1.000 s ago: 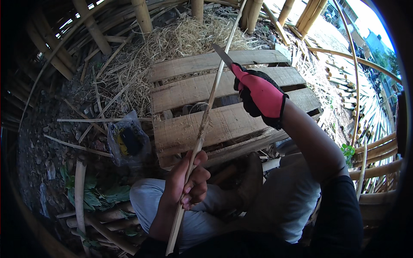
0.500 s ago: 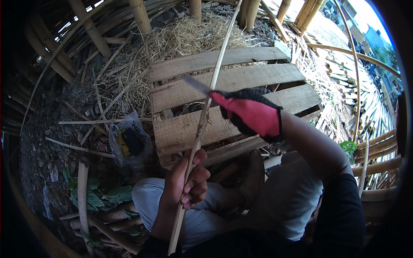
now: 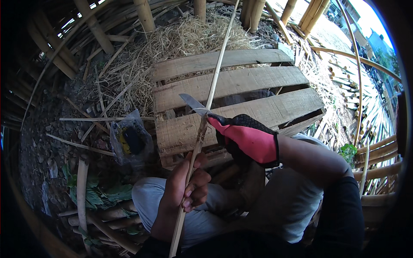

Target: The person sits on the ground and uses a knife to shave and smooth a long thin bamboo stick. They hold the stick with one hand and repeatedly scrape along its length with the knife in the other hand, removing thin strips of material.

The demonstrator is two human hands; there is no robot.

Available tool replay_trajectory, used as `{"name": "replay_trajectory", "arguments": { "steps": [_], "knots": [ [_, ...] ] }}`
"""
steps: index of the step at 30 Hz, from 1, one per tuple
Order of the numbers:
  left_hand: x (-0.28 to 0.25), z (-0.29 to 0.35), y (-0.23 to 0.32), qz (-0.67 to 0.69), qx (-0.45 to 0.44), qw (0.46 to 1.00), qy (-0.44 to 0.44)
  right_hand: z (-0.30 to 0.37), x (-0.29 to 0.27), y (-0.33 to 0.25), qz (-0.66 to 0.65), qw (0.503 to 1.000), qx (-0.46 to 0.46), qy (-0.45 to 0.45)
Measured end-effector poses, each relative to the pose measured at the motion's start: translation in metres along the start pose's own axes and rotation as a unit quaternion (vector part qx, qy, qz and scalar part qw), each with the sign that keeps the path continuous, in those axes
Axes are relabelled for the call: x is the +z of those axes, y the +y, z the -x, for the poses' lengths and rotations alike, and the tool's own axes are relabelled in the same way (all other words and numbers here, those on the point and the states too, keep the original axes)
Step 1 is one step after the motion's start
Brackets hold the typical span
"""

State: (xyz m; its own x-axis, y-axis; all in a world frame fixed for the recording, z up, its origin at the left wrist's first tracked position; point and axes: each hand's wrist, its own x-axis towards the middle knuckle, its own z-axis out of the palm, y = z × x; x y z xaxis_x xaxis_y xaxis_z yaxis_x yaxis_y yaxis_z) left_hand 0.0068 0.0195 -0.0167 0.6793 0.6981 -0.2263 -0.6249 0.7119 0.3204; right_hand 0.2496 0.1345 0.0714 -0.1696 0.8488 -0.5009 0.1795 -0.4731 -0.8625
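Observation:
A long, thin bamboo strip slants from the lower edge up past the top of the view. My bare left hand is closed around its lower part, above my lap. My right hand, in a pink and black glove, grips a knife. The blade crosses the strip above my left hand and points to the upper left; the glove hides the knife's handle. Just below the blade the strip looks darker and rough. Beneath my right hand and the strip lies a wooden slatted pallet.
A clear plastic bag with dark and yellow things in it lies on the ground left of the pallet. Fine shavings are heaped behind it. Bamboo poles stand at the back, and cut bamboo pieces lie at the right.
My right hand with the knife has come down along the strip, closer to my left hand. The left hand keeps its hold in nearly the same place.

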Motion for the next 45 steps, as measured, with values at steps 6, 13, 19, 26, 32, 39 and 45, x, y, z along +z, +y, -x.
{"name": "replay_trajectory", "arguments": {
  "steps": [6,13,19,26,32,39,45],
  "knots": [
    [-0.003,0.005,0.001,-0.004,0.002,1.0,-0.008,0.01,0.02,0.017,0.146,0.988,-0.044,-0.035],
    [0.001,0.009,0.003,0.007,-0.002,1.0,0.011,0.016,0.024,0.004,0.21,0.971,0.019,-0.117],
    [0.004,0.001,0.002,0.013,0.003,1.0,-0.002,0.006,0.02,0.032,0.256,0.953,-0.145,-0.068],
    [0.005,0.002,0.005,-0.026,0.008,0.999,0.016,0.015,0.035,0.028,0.293,0.931,-0.188,-0.11],
    [0.007,-0.002,0.006,-0.028,0.02,0.999,0.009,0.012,0.035,0.032,0.21,0.97,-0.089,-0.083],
    [0.01,0.002,0.005,-0.05,0.026,0.998,0.02,0.013,0.024,0.021,0.05,0.995,0.019,-0.083],
    [0.007,0.005,0.0,-0.035,-0.009,0.999,0.032,0.021,0.053,0.044,0.013,0.989,0.094,-0.109]
  ]
}}
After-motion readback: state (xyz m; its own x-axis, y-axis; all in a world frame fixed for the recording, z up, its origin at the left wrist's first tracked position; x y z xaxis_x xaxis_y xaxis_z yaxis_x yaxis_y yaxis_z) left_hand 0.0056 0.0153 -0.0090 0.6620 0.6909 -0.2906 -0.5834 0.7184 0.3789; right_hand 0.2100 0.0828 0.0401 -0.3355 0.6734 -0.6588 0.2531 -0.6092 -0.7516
